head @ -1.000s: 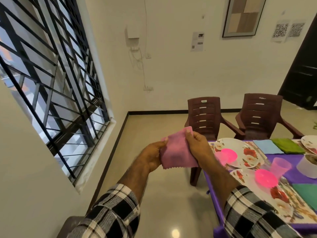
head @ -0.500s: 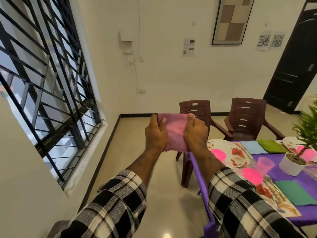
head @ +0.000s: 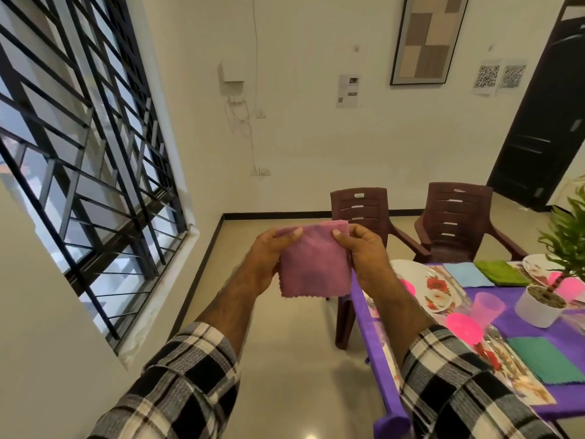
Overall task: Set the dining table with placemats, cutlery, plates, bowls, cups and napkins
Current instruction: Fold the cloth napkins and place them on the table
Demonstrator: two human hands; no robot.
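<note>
Both arms stretched forward at chest height, left hand (head: 269,248) and right hand (head: 364,248) each with a pinching grip on a top corner of the pink napkin (head: 313,264), napkin hanging flat in the air left of the purple bench (head: 538,327)

Home dining room.
Purple desk (head: 368,307) laid with floral plates (head: 421,282), pink bowls (head: 463,324), cup (head: 487,305), napkins (head: 467,274) and a potted plant (head: 566,245); two brown plastic chairs (head: 361,207) against a white wall with framed art (head: 427,39), barred window (head: 79,137), dark door (head: 544,128), tiled floor (head: 291,359).
</note>
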